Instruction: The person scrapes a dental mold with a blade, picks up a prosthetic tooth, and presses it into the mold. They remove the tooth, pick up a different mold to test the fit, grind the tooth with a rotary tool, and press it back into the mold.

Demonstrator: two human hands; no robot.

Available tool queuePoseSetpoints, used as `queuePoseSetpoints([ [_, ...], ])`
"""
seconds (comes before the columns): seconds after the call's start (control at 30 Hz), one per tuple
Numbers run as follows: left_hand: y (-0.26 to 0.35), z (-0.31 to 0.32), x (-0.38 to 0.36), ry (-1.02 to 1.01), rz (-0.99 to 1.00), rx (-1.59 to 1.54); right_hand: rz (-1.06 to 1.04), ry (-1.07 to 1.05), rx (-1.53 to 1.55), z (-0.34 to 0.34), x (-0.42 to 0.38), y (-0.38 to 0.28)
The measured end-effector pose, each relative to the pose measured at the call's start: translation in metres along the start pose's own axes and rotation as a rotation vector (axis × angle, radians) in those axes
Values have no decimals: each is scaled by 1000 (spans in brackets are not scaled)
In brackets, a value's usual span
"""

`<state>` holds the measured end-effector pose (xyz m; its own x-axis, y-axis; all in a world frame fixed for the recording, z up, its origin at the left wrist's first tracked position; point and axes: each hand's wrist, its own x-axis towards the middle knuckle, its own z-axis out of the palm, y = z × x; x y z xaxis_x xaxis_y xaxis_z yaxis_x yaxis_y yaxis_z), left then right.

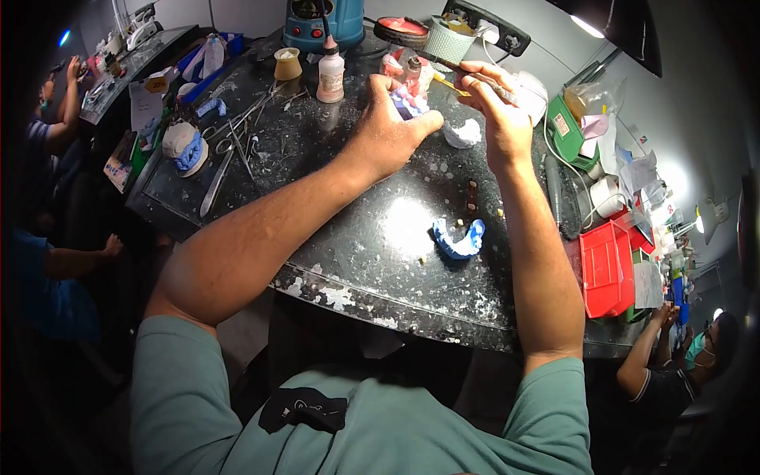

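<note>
Left hand [389,131] gripping a pink and blue tooth model [408,101], right hand [500,111] pinching a thin metal tool [467,79], blue horseshoe-shaped mould [457,240] lying near on the black table [356,229]

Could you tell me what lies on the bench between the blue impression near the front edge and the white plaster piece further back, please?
In the head view, a small dark brown strip lies between the blue impression and the white plaster piece, with tiny pale crumbs scattered around it.

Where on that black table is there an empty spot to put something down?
The biggest bare patch is the near middle of the worktop, between the left forearm and the blue dental impression. A smaller one lies between that impression and the red bin. It is crowded at the far edge around the white bottle and by the scissors.
</note>
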<state>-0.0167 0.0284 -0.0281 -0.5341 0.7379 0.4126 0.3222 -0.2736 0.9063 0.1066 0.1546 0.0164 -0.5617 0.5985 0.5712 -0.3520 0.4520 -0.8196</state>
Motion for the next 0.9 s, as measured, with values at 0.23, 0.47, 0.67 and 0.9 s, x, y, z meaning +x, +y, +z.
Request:
queuePoseSetpoints([
  [0.23,6,-1,-3,5,1,18,10,10,4,1,0,-2],
  [0.47,6,-1,-2,1,-28,14,11,5,31,-1,1,-1],
  [0.67,7,-2,-3,1,-32,35,3,-11,41,-2,1,-1],
  [0.9,9,-2,-4,-6,-25,46,4,-11,26,-2,1,0],
])
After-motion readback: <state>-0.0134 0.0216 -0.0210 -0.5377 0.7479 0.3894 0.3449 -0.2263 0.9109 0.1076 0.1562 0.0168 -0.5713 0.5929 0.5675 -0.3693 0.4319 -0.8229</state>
